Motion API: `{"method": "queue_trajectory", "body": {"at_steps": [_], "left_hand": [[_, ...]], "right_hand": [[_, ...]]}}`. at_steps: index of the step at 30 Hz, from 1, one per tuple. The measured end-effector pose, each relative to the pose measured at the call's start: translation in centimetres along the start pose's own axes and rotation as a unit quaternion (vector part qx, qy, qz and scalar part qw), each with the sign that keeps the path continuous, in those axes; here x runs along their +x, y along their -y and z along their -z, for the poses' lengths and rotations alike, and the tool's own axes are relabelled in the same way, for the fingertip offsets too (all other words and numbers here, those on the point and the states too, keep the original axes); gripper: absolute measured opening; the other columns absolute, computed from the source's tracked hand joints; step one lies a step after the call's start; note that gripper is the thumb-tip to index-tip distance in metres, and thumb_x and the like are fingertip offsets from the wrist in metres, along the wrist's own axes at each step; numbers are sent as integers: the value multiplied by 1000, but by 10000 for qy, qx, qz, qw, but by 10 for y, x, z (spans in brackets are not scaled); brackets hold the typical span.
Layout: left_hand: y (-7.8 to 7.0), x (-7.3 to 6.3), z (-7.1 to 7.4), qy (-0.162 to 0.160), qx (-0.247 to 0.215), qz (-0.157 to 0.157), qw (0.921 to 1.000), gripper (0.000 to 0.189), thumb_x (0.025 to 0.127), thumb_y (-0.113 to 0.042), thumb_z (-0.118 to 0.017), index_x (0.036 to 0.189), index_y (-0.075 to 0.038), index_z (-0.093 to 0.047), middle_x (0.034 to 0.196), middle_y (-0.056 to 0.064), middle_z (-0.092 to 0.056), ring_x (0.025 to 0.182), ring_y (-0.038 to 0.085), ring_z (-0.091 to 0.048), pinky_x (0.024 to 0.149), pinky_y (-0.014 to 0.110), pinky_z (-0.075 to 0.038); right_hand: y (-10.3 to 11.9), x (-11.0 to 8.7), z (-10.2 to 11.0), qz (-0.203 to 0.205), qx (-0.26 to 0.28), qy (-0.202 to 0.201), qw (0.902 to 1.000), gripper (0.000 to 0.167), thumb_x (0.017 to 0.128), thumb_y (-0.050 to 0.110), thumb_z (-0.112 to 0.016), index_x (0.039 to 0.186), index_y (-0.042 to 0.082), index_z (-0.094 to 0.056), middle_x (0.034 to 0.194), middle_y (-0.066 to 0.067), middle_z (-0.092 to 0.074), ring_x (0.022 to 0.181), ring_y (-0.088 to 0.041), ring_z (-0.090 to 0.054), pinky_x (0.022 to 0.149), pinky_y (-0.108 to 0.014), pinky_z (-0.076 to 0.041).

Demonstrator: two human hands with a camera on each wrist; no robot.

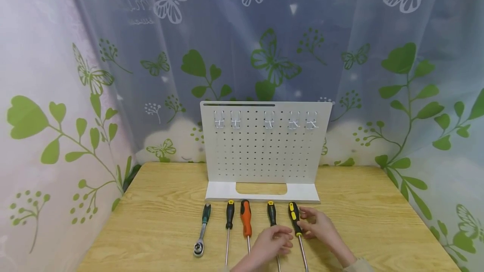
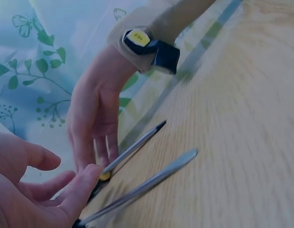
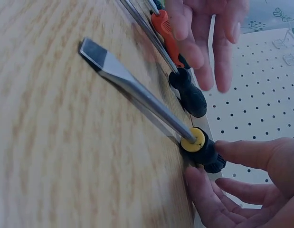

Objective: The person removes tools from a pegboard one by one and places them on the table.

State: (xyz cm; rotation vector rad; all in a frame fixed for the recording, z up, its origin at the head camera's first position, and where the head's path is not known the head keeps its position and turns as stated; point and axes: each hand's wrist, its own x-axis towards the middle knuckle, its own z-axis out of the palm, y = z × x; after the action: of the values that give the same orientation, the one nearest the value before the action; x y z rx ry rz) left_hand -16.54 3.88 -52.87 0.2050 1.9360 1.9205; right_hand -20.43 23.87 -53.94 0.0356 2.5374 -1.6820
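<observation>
My right hand (image 1: 319,228) is at the black and yellow handle of a flat-head screwdriver (image 1: 293,213) lying on the table, thumb and fingers curled about it. In the right wrist view its wide flat tip (image 3: 93,52) shows plainly. My left hand (image 1: 269,242) hovers over the shaft of a black-handled screwdriver (image 1: 271,211), fingers relaxed, holding nothing. Left of it lie an orange-handled screwdriver (image 1: 245,217), another black-handled screwdriver (image 1: 230,213) and a ratchet wrench (image 1: 204,223) with a green and black grip.
Behind the tools a white pegboard (image 1: 264,150) stands upright on its base (image 1: 223,190). Several clear hooks (image 1: 269,120) hang along its upper part. The wooden table (image 1: 162,205) is enclosed by a printed curtain (image 1: 234,32) at the back and sides.
</observation>
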Motion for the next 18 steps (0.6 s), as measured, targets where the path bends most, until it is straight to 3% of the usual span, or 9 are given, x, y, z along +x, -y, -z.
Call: {"method": "queue_trajectory", "body": {"at_steps": [7, 11, 14, 18], "left_hand": [[-2, 1, 19, -191, 119, -643, 9977, 26, 97, 3, -57, 121, 10, -64, 107, 18, -70, 91, 27, -71, 77, 37, -63], [-5, 1, 32, -307, 558, -960, 9933, 25, 98, 0, -58, 120, 8, -66, 108, 20, -72, 92, 31, -71, 75, 35, -63], [-7, 2, 43, -375, 1094, -1152, 9866, 25, 100, -6, -59, 121, 5, -67, 110, 17, -73, 94, 30, -72, 75, 29, -62], [-13, 3, 59, -505, 1881, -1493, 9694, 27, 101, -13, -61, 123, 1, -68, 112, 12, -74, 97, 26, -71, 80, 25, -59]], "right_hand": [[0, -1, 4, 119, -28, -199, 9997, 49, 91, 2, -72, 135, -12, -54, 113, -26, -64, 74, -23, -68, 58, -34, -61], [4, -2, 6, 148, -108, -397, 9990, 44, 93, 4, -71, 134, -7, -58, 115, -21, -65, 75, -20, -69, 56, -31, -60], [6, -2, 8, 286, -189, -506, 9981, 40, 94, 6, -70, 133, -3, -62, 115, -19, -66, 74, -19, -68, 56, -28, -59], [10, -3, 12, 736, -609, -602, 9936, 36, 96, 10, -69, 131, 0, -65, 115, -17, -68, 78, -19, -68, 63, -25, -58]]}}
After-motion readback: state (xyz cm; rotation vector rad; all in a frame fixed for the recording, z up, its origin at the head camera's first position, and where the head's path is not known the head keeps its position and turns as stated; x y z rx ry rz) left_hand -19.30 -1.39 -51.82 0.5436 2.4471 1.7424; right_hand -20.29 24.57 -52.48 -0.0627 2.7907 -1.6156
